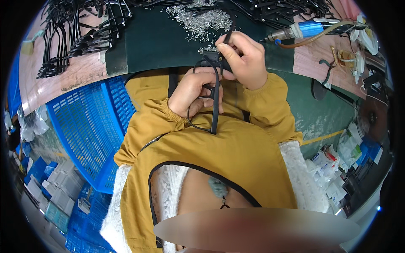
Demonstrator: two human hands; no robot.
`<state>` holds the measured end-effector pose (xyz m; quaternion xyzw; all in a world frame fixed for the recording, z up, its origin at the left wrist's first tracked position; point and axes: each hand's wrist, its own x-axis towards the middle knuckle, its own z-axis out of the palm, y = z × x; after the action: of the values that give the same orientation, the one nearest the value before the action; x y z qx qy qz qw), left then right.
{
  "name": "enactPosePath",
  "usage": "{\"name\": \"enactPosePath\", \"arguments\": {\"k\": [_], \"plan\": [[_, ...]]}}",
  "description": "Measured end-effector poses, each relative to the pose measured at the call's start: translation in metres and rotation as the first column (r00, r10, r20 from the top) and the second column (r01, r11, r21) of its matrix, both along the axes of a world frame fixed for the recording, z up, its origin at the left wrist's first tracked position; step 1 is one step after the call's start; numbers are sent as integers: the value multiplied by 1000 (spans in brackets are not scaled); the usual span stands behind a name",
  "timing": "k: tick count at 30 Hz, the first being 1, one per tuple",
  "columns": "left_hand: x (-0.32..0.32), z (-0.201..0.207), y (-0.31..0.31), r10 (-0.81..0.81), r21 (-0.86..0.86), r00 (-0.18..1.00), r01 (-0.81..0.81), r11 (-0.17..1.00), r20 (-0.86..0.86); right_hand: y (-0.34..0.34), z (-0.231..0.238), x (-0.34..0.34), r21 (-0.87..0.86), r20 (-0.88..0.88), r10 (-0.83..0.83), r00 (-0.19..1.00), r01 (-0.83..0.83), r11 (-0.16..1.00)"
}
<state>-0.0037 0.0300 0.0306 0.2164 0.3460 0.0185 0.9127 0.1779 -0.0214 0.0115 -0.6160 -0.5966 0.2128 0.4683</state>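
A black eyeglass frame hangs from my left hand, whose fingers are closed round its front near the table's edge. One long black side piece runs down toward my lap. My right hand pinches a thin black eyeglass temple between thumb and forefinger, its length pointing up and away. Its lower end meets the frame at the hinge corner; whether the two are joined I cannot tell. Just beyond my fingers, a heap of small silvery metal pins or screws lies on the dark green mat.
Bundles of black temples lie at the far left, and more black pieces at the far right. A blue-bodied powered screwdriver with a brown hose rests at the right. A blue plastic basket stands below the table's left edge.
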Motion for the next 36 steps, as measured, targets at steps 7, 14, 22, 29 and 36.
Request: {"name": "enactPosePath", "arguments": {"k": [7, 14, 22, 29, 36], "plan": [[4, 10, 17, 94, 322, 986, -134, 937, 137, -27, 24, 35, 594, -232, -374, 898, 435, 676], [10, 7, 16, 94, 351, 980, -152, 924, 178, 41, 0, 116, 433, -827, 142, 544, 457, 777], [-16, -3, 8, 289, 116, 945, -308, 944, 155, 78, 8, 83, 583, -812, 576, 93, 158, 797], [-3, -14, -19, 155, -154, 982, -138, 979, 108, 73, 17, 67, 474, -873, 408, 265, 276, 836], [-3, -14, -30, 126, -224, 992, -127, 966, -20, 78, 8, 74, 563, -803, 496, 330, 151, 812]]}}
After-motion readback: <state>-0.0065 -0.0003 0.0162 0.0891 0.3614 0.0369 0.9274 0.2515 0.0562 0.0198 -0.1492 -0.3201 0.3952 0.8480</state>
